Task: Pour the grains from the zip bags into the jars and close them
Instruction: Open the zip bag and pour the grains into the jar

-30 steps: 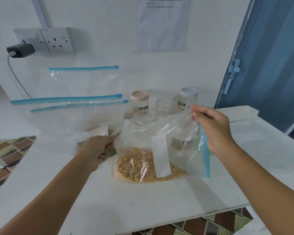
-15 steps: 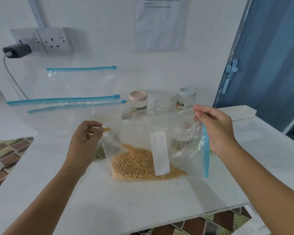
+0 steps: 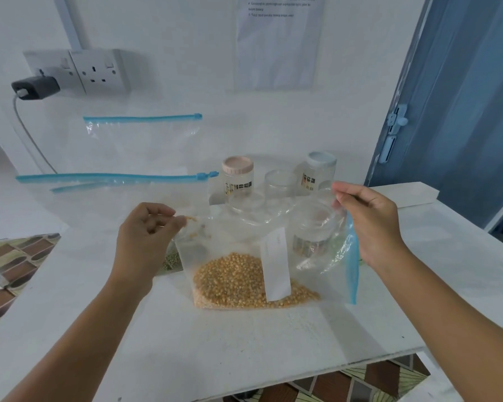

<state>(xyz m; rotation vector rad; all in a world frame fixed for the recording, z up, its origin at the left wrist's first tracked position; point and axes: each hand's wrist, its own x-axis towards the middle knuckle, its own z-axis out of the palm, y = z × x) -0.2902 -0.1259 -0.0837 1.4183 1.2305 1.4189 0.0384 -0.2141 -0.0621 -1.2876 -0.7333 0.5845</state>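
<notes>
- Currently, the left hand (image 3: 145,227) is pinching one upper corner of a clear zip bag (image 3: 244,256), with the fingers curled around the plastic.
- The right hand (image 3: 369,219) is pinching the opposite upper corner, next to the blue zip strip (image 3: 352,265), which is hanging down the bag's right side.
- Between the two hands the bag is being held stretched out, with its bottom edge resting on the white bench (image 3: 186,343).
- Yellow grains (image 3: 238,282) are lying heaped along the bottom of the bag, and a few are clinging near the left hand's corner.
- A white label (image 3: 275,268) is showing on the front of the bag.
- Behind the bag, partly seen through the plastic, an open jar (image 3: 314,227) is standing on the bench.
- Farther back, a jar with a pink lid (image 3: 237,178), an uncapped clear jar (image 3: 280,184) and a jar with a pale blue lid (image 3: 320,172) are standing near the wall.
- To the left, empty zip bags (image 3: 114,187) with blue zips are leaning against the wall.
- A wall socket (image 3: 99,71) with a black plug (image 3: 35,87) is sitting above them.
- A printed sheet (image 3: 279,39) is hanging on the wall, and a blue door (image 3: 462,97) is standing at the right.
</notes>
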